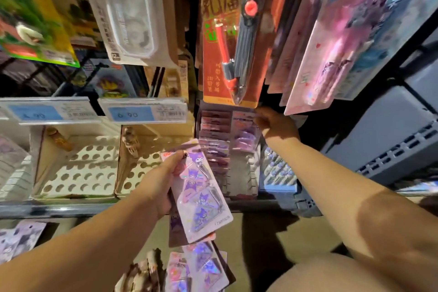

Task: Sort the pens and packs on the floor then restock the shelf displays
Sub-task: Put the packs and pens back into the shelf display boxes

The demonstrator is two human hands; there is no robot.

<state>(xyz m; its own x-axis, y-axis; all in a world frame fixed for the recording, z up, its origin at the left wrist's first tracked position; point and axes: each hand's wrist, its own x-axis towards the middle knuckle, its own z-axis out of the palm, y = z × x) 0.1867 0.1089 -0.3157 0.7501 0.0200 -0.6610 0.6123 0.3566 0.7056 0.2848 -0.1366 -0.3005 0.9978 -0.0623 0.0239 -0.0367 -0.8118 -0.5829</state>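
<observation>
My left hand grips a stack of pink blister packs printed with purple cartoon figures, held tilted in front of the lower shelf. My right hand reaches forward under a hanging red compass pack; its fingers pinch the top edge of a pink pack in the hanging rows behind. More packs of the same kind lie on the floor below, beside a brownish bundle.
Two cardboard display trays with round holes sit on the shelf at left under blue price tags. Pink packs hang at upper right. A grey plastic crate stands right. A box of blue-capped pens sits beside it.
</observation>
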